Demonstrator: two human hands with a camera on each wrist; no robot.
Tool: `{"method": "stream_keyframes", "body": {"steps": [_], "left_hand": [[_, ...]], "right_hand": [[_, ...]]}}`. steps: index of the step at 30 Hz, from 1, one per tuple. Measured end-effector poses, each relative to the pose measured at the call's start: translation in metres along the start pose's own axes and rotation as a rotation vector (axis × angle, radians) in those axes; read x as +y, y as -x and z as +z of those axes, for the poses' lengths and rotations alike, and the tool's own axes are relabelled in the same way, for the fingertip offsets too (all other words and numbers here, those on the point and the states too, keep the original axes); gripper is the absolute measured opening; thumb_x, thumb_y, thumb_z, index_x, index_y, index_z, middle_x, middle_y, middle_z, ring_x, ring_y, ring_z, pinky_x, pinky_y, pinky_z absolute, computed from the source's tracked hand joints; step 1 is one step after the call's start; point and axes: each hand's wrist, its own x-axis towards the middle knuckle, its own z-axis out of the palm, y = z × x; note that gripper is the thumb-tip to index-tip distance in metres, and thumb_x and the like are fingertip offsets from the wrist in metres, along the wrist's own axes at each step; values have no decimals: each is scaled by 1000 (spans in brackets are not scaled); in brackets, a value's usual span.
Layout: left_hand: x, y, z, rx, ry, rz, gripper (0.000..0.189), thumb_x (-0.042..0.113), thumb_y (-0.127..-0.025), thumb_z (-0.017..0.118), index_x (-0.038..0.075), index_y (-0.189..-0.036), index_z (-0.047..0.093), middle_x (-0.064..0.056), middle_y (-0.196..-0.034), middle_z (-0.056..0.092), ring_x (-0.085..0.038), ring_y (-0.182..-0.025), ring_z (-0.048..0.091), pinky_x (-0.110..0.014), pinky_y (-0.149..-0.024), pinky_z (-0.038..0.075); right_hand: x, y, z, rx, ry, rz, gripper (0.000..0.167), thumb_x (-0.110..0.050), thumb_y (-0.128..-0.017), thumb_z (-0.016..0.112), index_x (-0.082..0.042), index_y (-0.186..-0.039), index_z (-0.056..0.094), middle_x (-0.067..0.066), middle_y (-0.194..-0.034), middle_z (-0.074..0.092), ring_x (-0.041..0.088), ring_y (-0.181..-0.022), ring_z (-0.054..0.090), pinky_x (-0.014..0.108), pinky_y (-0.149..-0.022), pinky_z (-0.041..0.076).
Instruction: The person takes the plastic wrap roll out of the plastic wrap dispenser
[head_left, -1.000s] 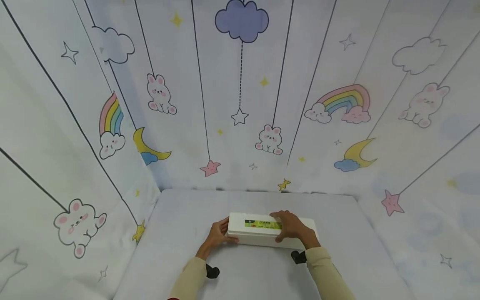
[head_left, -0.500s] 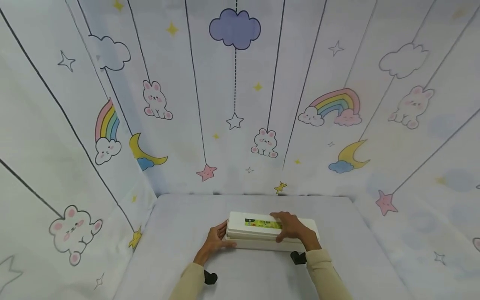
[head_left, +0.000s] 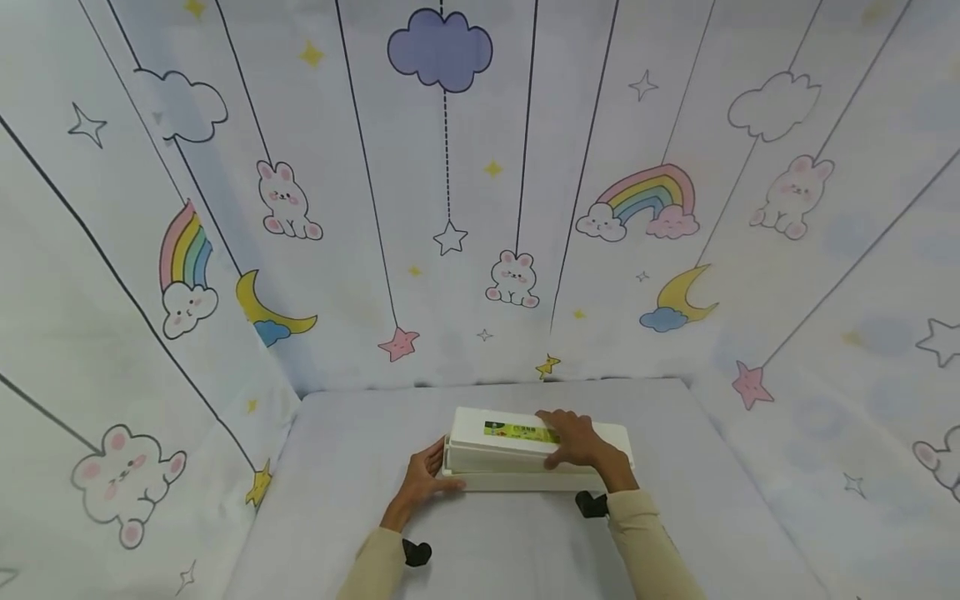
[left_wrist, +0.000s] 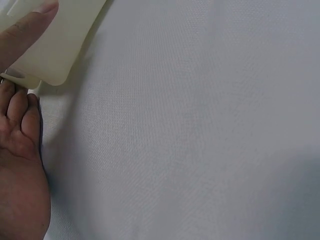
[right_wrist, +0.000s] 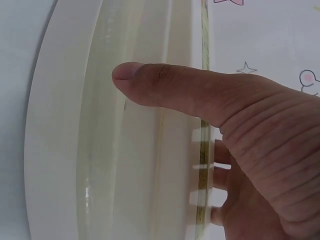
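A long white plastic box sits on the table, its lid (head_left: 468, 427) bearing a green-yellow label (head_left: 498, 430). The lid's left end is raised off the base (head_left: 517, 482), so it slants down to the right. My right hand (head_left: 579, 442) spans the lid from above, thumb on the near side and fingers over the far edge. In the right wrist view the thumb (right_wrist: 170, 87) presses along the lid's side. My left hand (head_left: 420, 483) holds the base's left end, thumb in front. In the left wrist view its other fingers (left_wrist: 17, 107) are partly hidden at the box's corner.
A white cloth covers the table (head_left: 495, 550). Behind it and on both sides rise fabric walls (head_left: 360, 250) printed with rabbits, stars and rainbows. Black wrist mounts (head_left: 416, 553) show beside the beige sleeves (head_left: 648, 537).
The lid's left end has risen from the base in my right hand, widening the gap between them. My left hand stays at the base's left end. The head view has shifted slightly.
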Motion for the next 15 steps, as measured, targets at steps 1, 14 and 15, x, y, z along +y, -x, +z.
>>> {"method": "stream_keyframes", "body": {"steps": [1,14,15], "left_hand": [[-1,0,0,3,12,-11,108,7,-78,99,-6,-166,38,-28,-168,45,-30,-156,52,-17,-122,48],[10,-1,4,18,3,-102,109,-1,-77,98,-8,-166,35,-28,-171,41,-46,-161,39,-44,-132,38],[11,0,4,19,8,-103,109,-1,-77,98,-8,-166,35,-28,-171,41,-46,-161,39,-45,-132,37]], "right_hand": [[1,0,0,2,3,1,99,-21,-73,100,-5,-159,54,20,-145,67,39,-125,63,66,-102,46],[-24,23,-26,27,17,42,97,-22,-78,99,-4,-160,51,24,-146,64,41,-124,59,70,-107,40],[-24,24,-27,29,15,47,97,-22,-79,98,-4,-161,50,24,-148,63,42,-127,58,71,-108,39]]}}
